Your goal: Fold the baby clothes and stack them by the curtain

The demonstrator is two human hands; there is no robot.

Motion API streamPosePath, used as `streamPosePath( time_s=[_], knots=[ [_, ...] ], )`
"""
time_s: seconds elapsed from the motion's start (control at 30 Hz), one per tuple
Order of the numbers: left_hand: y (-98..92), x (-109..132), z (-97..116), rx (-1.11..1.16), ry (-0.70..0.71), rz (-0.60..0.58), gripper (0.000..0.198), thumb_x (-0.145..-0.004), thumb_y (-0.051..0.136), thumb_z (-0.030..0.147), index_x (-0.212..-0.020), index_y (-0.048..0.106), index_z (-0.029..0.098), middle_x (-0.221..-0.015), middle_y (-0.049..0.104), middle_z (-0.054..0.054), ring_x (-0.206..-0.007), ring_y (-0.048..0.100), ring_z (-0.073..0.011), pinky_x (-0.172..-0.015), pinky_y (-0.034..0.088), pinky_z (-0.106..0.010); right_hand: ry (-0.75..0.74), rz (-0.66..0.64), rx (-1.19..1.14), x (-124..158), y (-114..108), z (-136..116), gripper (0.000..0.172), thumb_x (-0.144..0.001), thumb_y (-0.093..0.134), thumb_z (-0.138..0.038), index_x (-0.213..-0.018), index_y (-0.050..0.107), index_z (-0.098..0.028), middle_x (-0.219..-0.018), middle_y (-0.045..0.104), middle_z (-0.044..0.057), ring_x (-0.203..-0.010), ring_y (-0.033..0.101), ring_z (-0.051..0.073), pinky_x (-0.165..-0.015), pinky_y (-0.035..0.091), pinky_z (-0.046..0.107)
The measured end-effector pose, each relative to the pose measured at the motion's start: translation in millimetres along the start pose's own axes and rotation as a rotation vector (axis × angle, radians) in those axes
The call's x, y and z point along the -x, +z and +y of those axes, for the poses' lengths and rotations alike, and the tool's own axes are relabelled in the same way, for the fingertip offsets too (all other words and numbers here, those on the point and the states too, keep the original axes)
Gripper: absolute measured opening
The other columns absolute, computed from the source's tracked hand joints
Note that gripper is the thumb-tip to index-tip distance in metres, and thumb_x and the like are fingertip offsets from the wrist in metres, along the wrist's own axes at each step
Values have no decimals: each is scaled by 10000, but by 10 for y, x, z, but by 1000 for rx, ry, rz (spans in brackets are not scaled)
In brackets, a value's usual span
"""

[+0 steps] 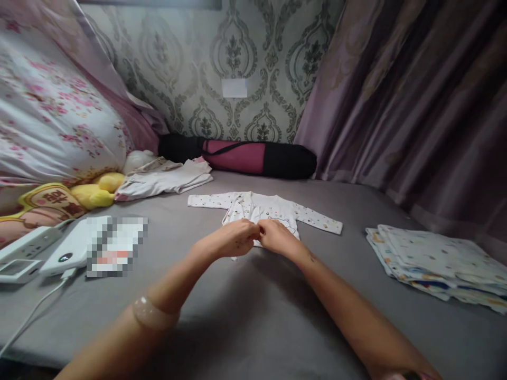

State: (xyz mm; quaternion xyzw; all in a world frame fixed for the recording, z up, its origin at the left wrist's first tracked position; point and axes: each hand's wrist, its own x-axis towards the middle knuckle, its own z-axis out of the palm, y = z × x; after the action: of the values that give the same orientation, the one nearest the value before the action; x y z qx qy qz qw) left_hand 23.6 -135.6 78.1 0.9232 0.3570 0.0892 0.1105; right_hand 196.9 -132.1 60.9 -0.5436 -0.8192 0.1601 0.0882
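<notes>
A small white baby shirt [273,203] with a scattered print lies on the grey sheet, its sleeves spread to both sides. Over its lower front, my left hand [240,237] and my right hand [277,236] meet, fingertips touching. Both are closed in a pinch on the shirt; the exact part between the fingers is hidden. Creases in the cloth run down toward the fingers. A little white end shows on the sheet just below my left hand. A pale bangle [152,313] circles my left forearm.
Folded printed cloths [439,258] are stacked at right. On the left are a white power bank [73,248] with a cable, a power strip [29,245], a blurred-out flat item [116,248], yellow plush toys [95,192] and light clothes [166,177]. A black-and-maroon long bag [237,155] lies along the wall.
</notes>
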Motion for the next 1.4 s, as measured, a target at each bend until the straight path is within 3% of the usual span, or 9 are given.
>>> streamPosePath(
  time_s=[0.1,0.2,0.27,0.43,0.53,0.63,0.9,1.13,1.4],
  knots=[
    [80,-163,44,-166,-254,-11,227,-818,428,111,-826,644,178,-874,695,-89,-823,647,-221,-667,438,-293,47,-74,-66,-189,70,-40,210,-841,472,-115,-908,666,-159,-827,699,65,-804,643,176,-669,388,235],
    [208,-157,-47,-280,-477,3,216,-846,440,149,-847,654,173,-920,698,-114,-882,655,-245,-697,428,-309,101,15,10,-206,155,-21,240,-884,428,-130,-963,654,-144,-958,701,118,-924,645,207,-741,400,256],
    [281,-100,-123,-295,-534,21,211,-858,445,167,-867,656,176,-942,689,-115,-917,643,-249,-724,423,-317,105,33,72,-168,189,-1,226,-896,447,-177,-1006,642,-145,-1052,680,141,-1012,624,234,-788,402,278],
    [353,-2,-184,-307,-538,171,214,-867,457,174,-963,649,178,-1008,661,-116,-955,577,-254,-762,380,-345,144,-18,123,-94,175,-4,282,-883,501,-281,-1110,598,-143,-1138,639,155,-1040,610,270,-813,411,317],
    [394,-18,-152,-236,-358,296,198,-895,463,211,-987,638,216,-1005,671,-68,-985,538,-227,-818,340,-350,161,-8,120,-86,167,-35,285,-883,478,-234,-1124,591,-133,-1136,640,159,-1033,614,261,-808,408,311],
    [470,-40,-134,-173,-267,262,196,-926,470,317,-928,640,220,-949,682,-46,-968,532,-220,-834,320,-362,179,-1,134,-91,172,-43,281,-880,455,-180,-1115,601,-134,-1126,650,158,-1017,620,251,-779,406,301],
    [498,-2,-181,-210,-507,192,262,-847,581,431,-931,631,187,-987,671,-94,-1005,520,-270,-840,315,-383,192,24,-103,-198,88,229,171,-830,519,-232,-879,680,-199,-911,709,62,-828,627,184,-655,387,242],
    [527,-10,-175,-245,-548,184,191,-844,492,255,-891,662,180,-940,667,-107,-971,514,-271,-832,313,-397,188,134,-467,-325,125,443,154,-740,549,-220,-783,683,-160,-635,619,-15,-569,535,112,-536,362,203],
    [504,-93,-81,-169,-552,381,221,-869,507,304,-863,704,207,-1005,656,-89,-996,501,-254,-834,329,-379,255,125,-885,-289,21,301,145,-770,561,-242,-798,655,-135,-498,460,-66,-431,395,65,-399,276,167]
  ],
)
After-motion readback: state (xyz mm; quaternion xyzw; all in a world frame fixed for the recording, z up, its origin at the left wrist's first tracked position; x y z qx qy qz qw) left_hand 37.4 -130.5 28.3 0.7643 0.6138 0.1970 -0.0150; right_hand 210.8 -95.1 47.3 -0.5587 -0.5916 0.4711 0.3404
